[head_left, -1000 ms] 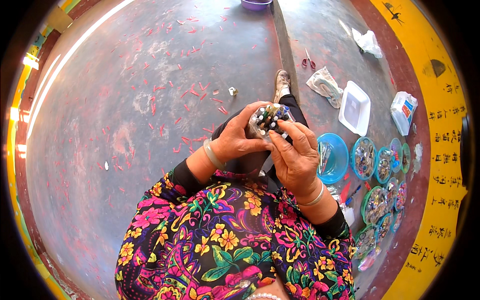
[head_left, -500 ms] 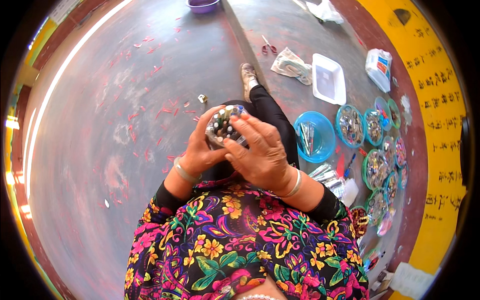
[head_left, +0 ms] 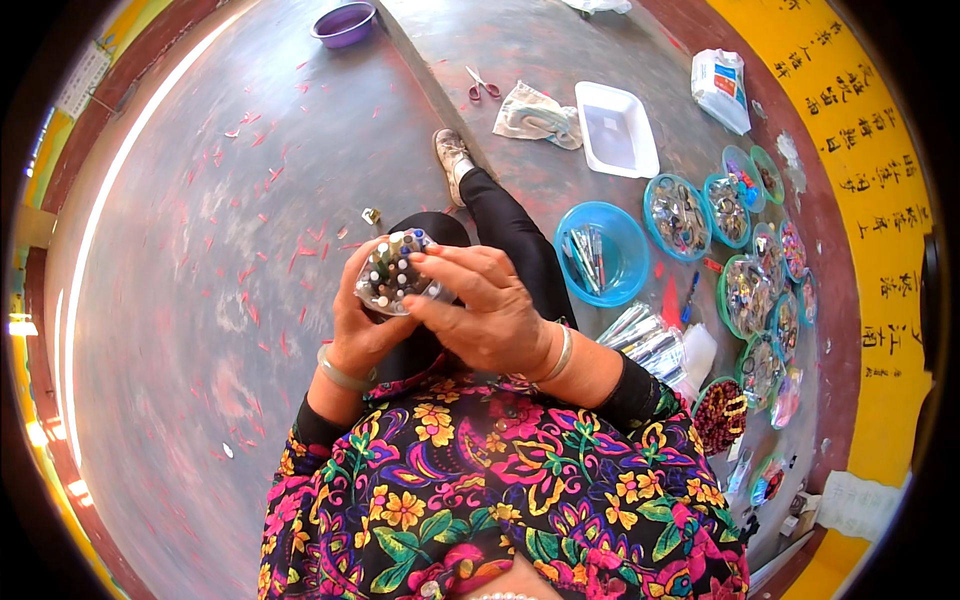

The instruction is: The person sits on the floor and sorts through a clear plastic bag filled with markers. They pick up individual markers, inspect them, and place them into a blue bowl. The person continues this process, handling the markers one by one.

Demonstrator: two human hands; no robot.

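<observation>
A bundle of pens (head_left: 388, 272), packed upright in clear plastic, is held over my lap with the pens' ends facing up. Several ends are white, some dark, a few blue. My left hand (head_left: 352, 325) wraps round its left side and underside, the fingers closed. From the right, my right hand (head_left: 490, 310) grips the bundle too, with fingertips at its upper edge and the thumb at its lower right edge. Part of the plastic is hidden behind these fingers.
To the right a blue basin (head_left: 630, 255) holds several pens, near wrapped pens (head_left: 650, 345). Beyond lie a white tray (head_left: 615, 135), a cloth (head_left: 535, 115) and scissors (head_left: 478, 88). Several round trays of small parts (head_left: 680, 215) line the right. A purple basin (head_left: 343, 25) stands far off.
My view has swung, so the floor things sit further left and the purple basin shows more fully. Both hands still hold the bundle, its top tilted slightly differently.
</observation>
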